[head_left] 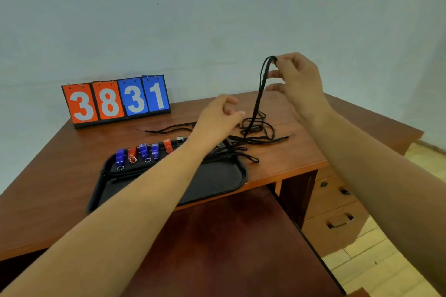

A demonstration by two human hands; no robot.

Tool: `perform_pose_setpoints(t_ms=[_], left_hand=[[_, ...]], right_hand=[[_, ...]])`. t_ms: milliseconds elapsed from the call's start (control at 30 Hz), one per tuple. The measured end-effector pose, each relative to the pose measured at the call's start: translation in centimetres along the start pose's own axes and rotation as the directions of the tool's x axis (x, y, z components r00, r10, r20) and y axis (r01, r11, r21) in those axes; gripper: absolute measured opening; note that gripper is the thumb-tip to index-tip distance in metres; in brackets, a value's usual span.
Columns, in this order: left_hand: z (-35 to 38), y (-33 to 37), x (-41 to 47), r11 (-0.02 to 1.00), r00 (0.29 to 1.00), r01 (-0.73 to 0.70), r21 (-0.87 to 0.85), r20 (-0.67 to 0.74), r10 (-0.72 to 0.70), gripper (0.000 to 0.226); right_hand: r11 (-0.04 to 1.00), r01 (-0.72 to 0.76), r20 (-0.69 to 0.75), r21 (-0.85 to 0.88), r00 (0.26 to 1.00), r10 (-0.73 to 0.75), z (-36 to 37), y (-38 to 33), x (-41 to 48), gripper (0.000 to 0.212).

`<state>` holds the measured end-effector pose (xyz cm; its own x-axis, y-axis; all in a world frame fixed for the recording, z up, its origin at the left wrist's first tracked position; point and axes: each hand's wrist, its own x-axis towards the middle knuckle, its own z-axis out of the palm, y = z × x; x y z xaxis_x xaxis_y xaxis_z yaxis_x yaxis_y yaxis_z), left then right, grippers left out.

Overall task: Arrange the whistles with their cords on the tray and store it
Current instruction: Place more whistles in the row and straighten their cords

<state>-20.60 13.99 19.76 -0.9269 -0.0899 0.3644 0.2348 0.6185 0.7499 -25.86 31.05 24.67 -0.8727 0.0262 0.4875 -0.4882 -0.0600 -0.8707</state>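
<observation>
A black cord (259, 94) hangs doubled from the right hand (298, 79), its lower end running down into a loose tangle of cords (255, 132) on the brown surface (60, 171). The tangle lies at about 1 o'clock from the black tray (217, 181), with some strands crossing the tray's far right corner. Along the tray's far edge stands a row of whistles (144, 152), blue and orange, several with small metal rings at the near end; a pale one sits at the right end of the row.

The left forearm crosses over the tray and hides the middle of it and part of the row. How many cords make up the tangle cannot be told.

The right hand is raised above the surface, thumb and forefinger pinched on the top of the cord, other fingers spread. The left hand (220, 116) hovers low just left of the hanging cord, fingers loosely curled and apart, holding nothing. A flip scoreboard (115, 101) reading 3831 stands at 11 o'clock.
</observation>
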Motion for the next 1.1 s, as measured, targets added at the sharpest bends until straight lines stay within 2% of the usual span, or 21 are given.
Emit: perform_pose_setpoints(t_ms=[100,167,233,333,433,467,533,600,633,667,700,800,867,1100], left_hand=[[-0.8,2.8,0.7,0.993,0.997,-0.072,-0.097,-0.040,0.068,0.058],[-1.4,4.1,0.5,0.986,0.992,-0.121,-0.112,0.026,0.125,0.046],[-1.8,4.5,-0.2,0.957,0.981,-0.121,-0.263,0.113,0.155,0.021],[-2.3,3.9,-1.5,0.824,0.947,0.013,-0.567,0.271,0.171,0.029],[-2.8,3.2,-2.5,0.732,0.894,0.157,-0.663,0.411,0.181,0.029],[-2.9,3.0,-2.7,0.725,0.892,0.174,-0.666,0.419,0.171,0.027],[-3.1,2.5,-3.1,0.720,0.905,0.167,-0.673,0.395,0.159,0.024],[-3.3,2.3,-3.2,0.705,0.916,0.144,-0.694,0.364,0.170,0.022],[-3.3,2.3,-3.2,0.695,0.922,0.131,-0.707,0.345,0.176,0.021],[-3.4,2.2,-3.2,0.681,0.931,0.122,-0.722,0.321,0.173,0.020],[-3.6,2.1,-3.2,0.660,0.941,0.121,-0.742,0.297,0.162,0.019],[-4.3,1.6,-3.4,0.527,0.963,0.162,-0.834,0.250,0.100,0.021],[-5.0,0.9,-3.7,0.440,0.967,0.201,-0.875,0.248,0.051,0.021],[-8.0,-3.5,-6.0,0.432,0.960,0.269,-0.861,0.276,-0.048,0.016]], right_hand=[[0.997,0.031,0.129,0.067,0.991,-0.040,0.4,-2.1,-1.0,0.014],[0.994,0.090,0.195,-0.057,0.978,-0.078,0.6,-2.5,-1.6,0.014],[0.969,0.146,0.217,-0.200,0.971,-0.102,0.6,-2.6,-2.2,0.014],[0.952,0.162,0.238,-0.261,0.966,-0.100,0.4,-2.1,-3.0,0.011],[0.936,0.148,0.248,-0.319,0.966,-0.068,0.0,-1.1,-3.5,0.009],[0.947,0.106,0.242,-0.302,0.970,-0.031,0.0,-0.8,-3.7,0.013],[0.989,-0.111,0.331,-0.097,0.934,0.137,0.0,-0.1,-4.4,0.030],[0.895,-0.426,0.556,0.134,0.779,0.288,0.1,0.4,-5.3,0.044],[0.833,-0.531,0.642,0.159,0.696,0.321,0.1,0.7,-5.9,0.047],[0.800,-0.581,0.691,0.149,0.640,0.337,0.2,1.1,-6.4,0.049],[0.805,-0.581,0.708,0.121,0.619,0.340,0.2,1.4,-6.9,0.048],[0.902,-0.426,0.681,0.067,0.680,0.271,0.1,2.1,-7.1,0.025],[0.933,-0.359,0.663,0.040,0.708,0.244,-0.5,2.2,-6.6,0.014],[0.978,-0.138,0.542,-0.157,0.816,0.202,-1.4,3.1,-5.7,0.012]])
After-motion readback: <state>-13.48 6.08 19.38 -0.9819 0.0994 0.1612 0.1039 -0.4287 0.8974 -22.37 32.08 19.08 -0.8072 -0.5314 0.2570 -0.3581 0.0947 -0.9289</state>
